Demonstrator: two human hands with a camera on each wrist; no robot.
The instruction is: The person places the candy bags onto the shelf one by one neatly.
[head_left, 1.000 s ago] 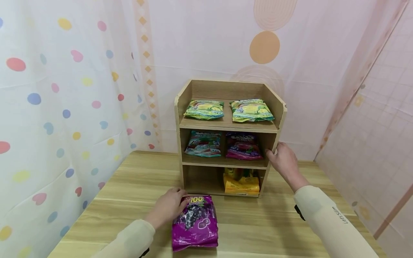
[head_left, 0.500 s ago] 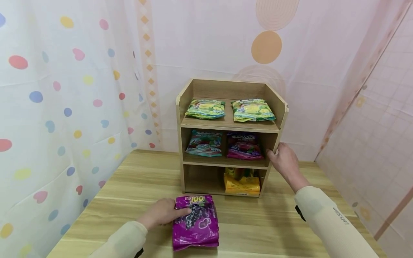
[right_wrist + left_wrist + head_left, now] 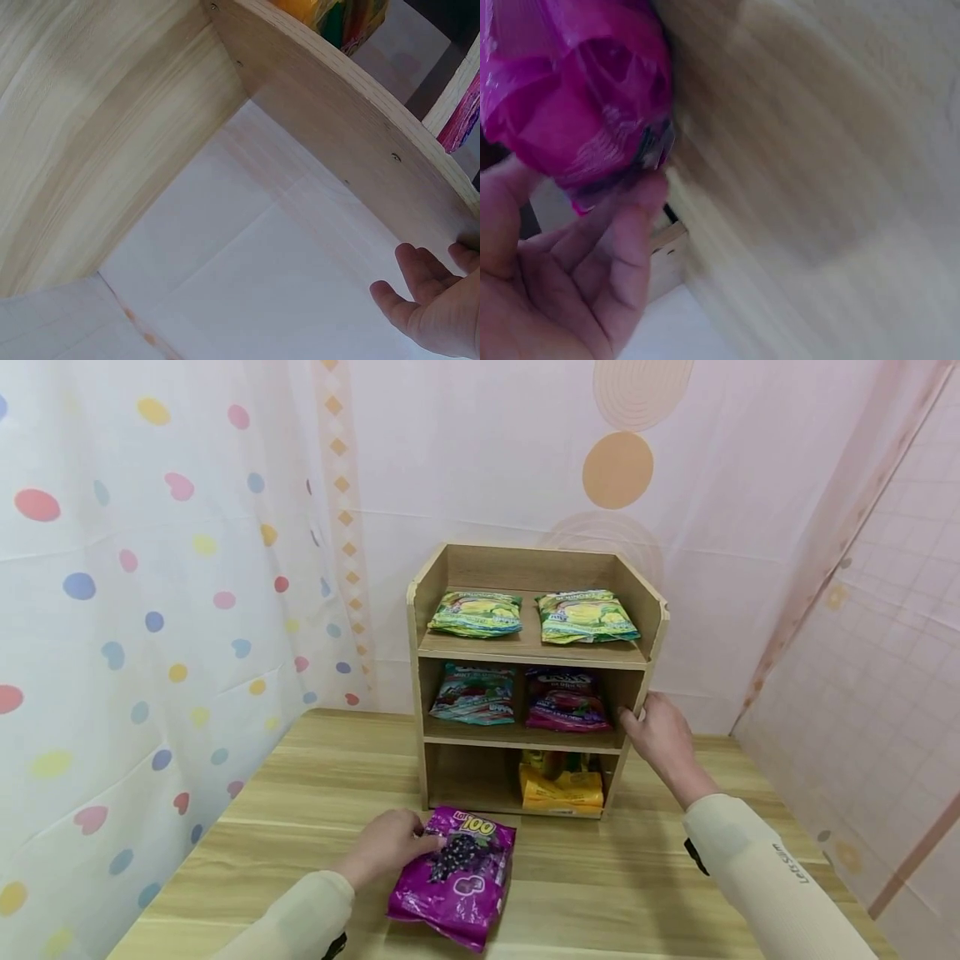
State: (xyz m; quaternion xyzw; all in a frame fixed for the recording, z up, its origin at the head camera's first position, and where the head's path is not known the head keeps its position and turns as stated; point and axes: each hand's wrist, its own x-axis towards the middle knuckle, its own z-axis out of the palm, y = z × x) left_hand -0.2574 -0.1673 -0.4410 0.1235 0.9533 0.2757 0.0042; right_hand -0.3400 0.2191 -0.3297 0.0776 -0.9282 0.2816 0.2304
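Note:
A purple candy bag [image 3: 454, 878] with a grape picture is tilted over the table in front of the shelf. My left hand [image 3: 390, 843] pinches its left edge, thumb across the front. In the left wrist view, the crumpled bag [image 3: 592, 105] lies against the thumb and fingers of the left hand [image 3: 570, 277]. My right hand [image 3: 662, 739] holds the right side panel of the small wooden shelf [image 3: 525, 745], thumb at the front edge. In the right wrist view, the right hand [image 3: 439, 307] shows several loosely bent fingers beside the panel [image 3: 330, 127].
Two yellow-green bags [image 3: 476, 614] lie on the top tier. A teal bag [image 3: 474, 695] and a dark berry-coloured bag [image 3: 566, 700] are on the middle one. A yellow bag [image 3: 562, 787] fills the bottom tier's right half. Patterned curtains [image 3: 487, 460] stand behind the wooden table [image 3: 322, 768].
The left hand first slid back along the bag's left edge, then turned the purple bag clockwise and tilted it, its top shifting right. The right hand stays on the shelf.

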